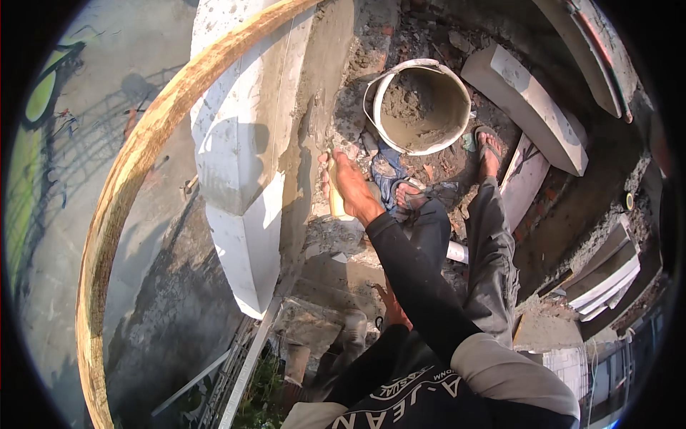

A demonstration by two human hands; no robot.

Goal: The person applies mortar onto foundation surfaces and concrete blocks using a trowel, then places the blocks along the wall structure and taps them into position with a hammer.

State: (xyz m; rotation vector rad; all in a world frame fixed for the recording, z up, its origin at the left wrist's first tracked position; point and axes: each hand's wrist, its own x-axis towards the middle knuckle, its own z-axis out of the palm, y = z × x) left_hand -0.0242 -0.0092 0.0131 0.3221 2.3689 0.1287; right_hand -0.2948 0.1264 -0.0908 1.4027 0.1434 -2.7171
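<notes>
My right hand [351, 187] is closed around a pale yellow flat tool [336, 194], which looks like a plastering float seen edge-on. It sits beside a strip of grey mortar [299, 171] along the white-faced wall block [239, 168]. The hand hides much of the tool. Lower down, close to my body, my left hand [394, 309] has its fingers apart, next to a rough concrete ledge [314, 322]; nothing shows in it. Beyond my right hand stands a white bucket [376, 107] partly filled with wet grey mortar [414, 107].
A curved-looking wooden pole [136, 164] crosses the left side. Right of the bucket lies a pale concrete beam [525, 100]. A blue cloth [386, 171] lies by my sandalled feet among rubble. Stacked boards [607, 275] lie at right, and a metal bar [250, 365] slants at lower left.
</notes>
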